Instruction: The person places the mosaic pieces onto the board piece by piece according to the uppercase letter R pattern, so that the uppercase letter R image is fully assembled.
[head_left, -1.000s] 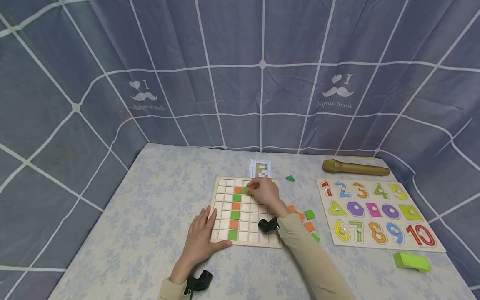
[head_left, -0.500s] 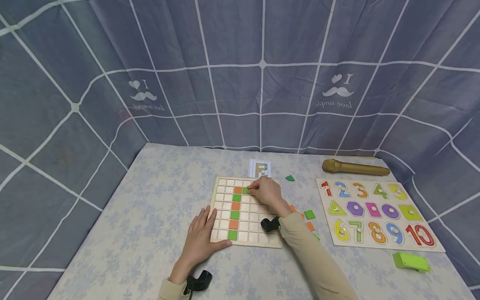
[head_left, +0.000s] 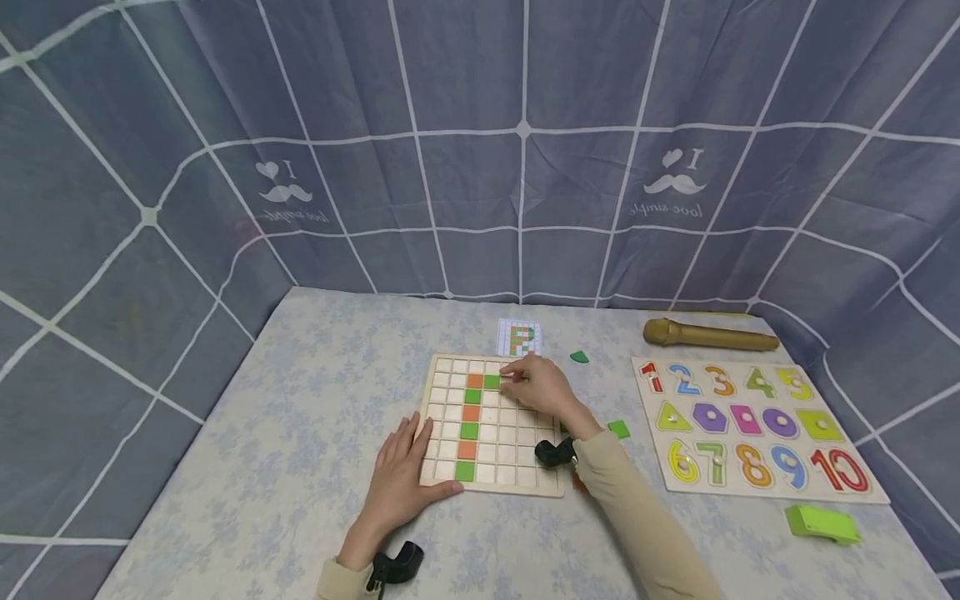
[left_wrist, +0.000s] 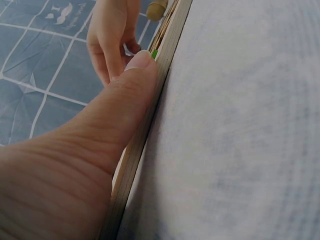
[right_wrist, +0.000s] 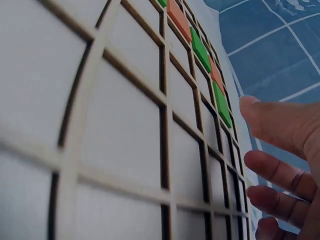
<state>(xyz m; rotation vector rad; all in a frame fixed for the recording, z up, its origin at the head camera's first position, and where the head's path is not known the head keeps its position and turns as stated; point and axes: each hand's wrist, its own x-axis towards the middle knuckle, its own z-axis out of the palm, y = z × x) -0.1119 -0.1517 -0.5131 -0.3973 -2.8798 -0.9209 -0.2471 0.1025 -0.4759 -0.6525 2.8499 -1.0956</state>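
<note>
A wooden grid board (head_left: 497,487) lies on the table, with a column of alternating orange and green square tiles. A green tile (head_left: 492,382) sits in the cell right of the column's top orange tile (head_left: 476,380). My right hand (head_left: 542,388) hovers just right of that green tile, thumb and fingers parted with nothing between them; the right wrist view shows the green tile (right_wrist: 221,105) down in its cell. My left hand (head_left: 405,471) rests along the board's left edge with its fingers extended. Its thumb (left_wrist: 125,100) presses on the board's near edge.
Behind the board lies a small pattern card (head_left: 519,337), with a green quarter-round piece (head_left: 579,357) beside it. Loose tiles, one green tile (head_left: 618,429) among them, lie by the right forearm. Farther right are a number puzzle (head_left: 750,492), a gold microphone (head_left: 708,335) and a green block (head_left: 823,524).
The right hand has let go of the green tile and drawn slightly right, its fingers parting. The tile stays in its cell. The left hand has not moved.
</note>
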